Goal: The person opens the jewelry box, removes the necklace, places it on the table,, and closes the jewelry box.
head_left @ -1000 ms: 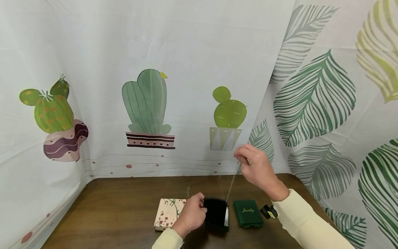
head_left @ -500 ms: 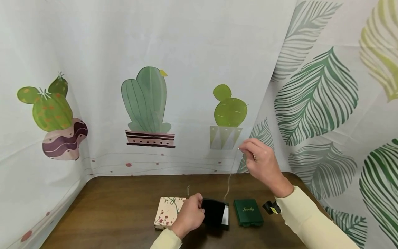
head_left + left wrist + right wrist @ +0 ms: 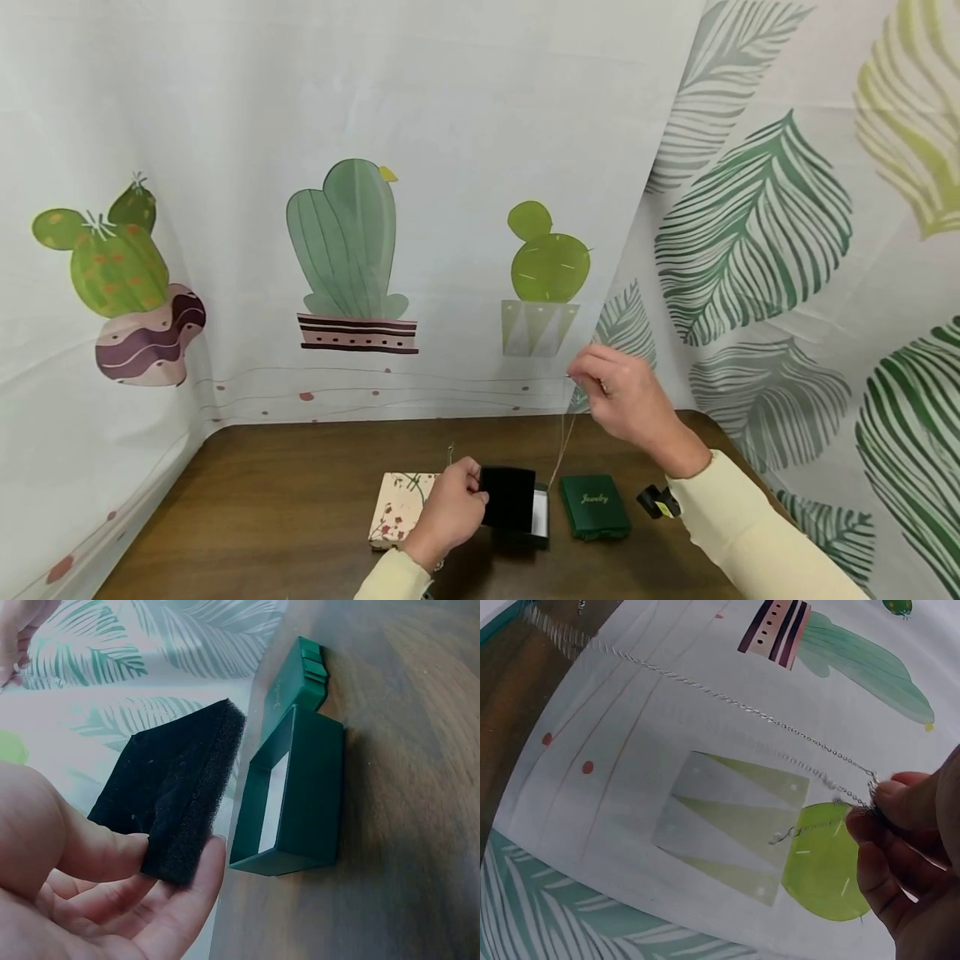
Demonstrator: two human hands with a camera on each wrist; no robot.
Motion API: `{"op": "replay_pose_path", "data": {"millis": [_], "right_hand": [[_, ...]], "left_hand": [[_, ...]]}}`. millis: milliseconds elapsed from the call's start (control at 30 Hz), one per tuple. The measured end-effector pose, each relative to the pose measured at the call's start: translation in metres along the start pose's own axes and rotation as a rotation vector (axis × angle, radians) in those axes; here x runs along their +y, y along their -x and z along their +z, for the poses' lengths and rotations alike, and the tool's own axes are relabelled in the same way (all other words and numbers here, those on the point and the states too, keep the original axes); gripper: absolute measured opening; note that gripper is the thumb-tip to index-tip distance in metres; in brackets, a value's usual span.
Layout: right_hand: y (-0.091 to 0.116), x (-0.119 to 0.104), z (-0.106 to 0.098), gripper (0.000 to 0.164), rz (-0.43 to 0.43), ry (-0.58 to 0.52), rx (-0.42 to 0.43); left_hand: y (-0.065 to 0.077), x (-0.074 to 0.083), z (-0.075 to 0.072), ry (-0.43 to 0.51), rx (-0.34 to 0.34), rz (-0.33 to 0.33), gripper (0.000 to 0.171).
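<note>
My left hand (image 3: 452,502) pinches a black foam pad (image 3: 184,780) between thumb and fingers, tilted above a green jewelry box base (image 3: 311,795). A white bottom shows inside that base. Raised above the table to the right, my right hand (image 3: 626,396) pinches the end of a thin silver chain necklace (image 3: 739,703) between thumb and index finger. The chain hangs in two strands toward the box in the head view; its lower end is hard to make out there. Right of the base lies the green lid (image 3: 596,506), lettered "Jewelry".
A cream floral box (image 3: 401,508) sits left of the left hand, partly covered by it. Behind that hand a small thin metal piece (image 3: 451,452) stands up. A black device (image 3: 658,502) is at the right wrist. Printed fabric (image 3: 450,250) hangs behind the wooden table (image 3: 285,492).
My right hand rose a little with the chain, then came slightly down; the chain swings. My left hand has tilted the black pad, so more of the box's white inside shows.
</note>
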State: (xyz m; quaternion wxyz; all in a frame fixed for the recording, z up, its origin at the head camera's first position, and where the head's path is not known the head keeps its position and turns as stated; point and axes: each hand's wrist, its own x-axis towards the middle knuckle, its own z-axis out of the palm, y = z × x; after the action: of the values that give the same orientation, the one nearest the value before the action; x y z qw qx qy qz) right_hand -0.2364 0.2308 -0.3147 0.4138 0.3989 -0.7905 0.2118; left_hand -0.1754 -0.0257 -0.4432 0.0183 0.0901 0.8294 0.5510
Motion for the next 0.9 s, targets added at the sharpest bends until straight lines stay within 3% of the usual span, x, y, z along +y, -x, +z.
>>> {"op": "replay_pose_path", "data": {"millis": [167, 400, 500, 700, 900], "right_hand": [[0.005, 0.000, 0.003, 0.026, -0.014, -0.002, -0.069], [0.006, -0.002, 0.003, 0.024, -0.028, 0.000, -0.088], [0.006, -0.003, 0.003, 0.024, -0.031, 0.009, -0.085], [0.007, -0.004, 0.003, 0.023, -0.015, 0.003, -0.081], [0.008, -0.004, 0.005, 0.023, -0.017, -0.009, -0.070]], "left_hand": [[0.001, 0.001, -0.002, 0.032, 0.016, 0.000, 0.012], [0.001, -0.001, -0.002, 0.002, 0.019, 0.005, 0.013], [0.001, -0.004, -0.002, -0.030, -0.036, 0.027, 0.013], [0.001, -0.010, 0.001, -0.146, -0.232, 0.059, 0.015], [0.002, -0.014, 0.005, -0.285, -0.268, 0.119, 0.016]]}}
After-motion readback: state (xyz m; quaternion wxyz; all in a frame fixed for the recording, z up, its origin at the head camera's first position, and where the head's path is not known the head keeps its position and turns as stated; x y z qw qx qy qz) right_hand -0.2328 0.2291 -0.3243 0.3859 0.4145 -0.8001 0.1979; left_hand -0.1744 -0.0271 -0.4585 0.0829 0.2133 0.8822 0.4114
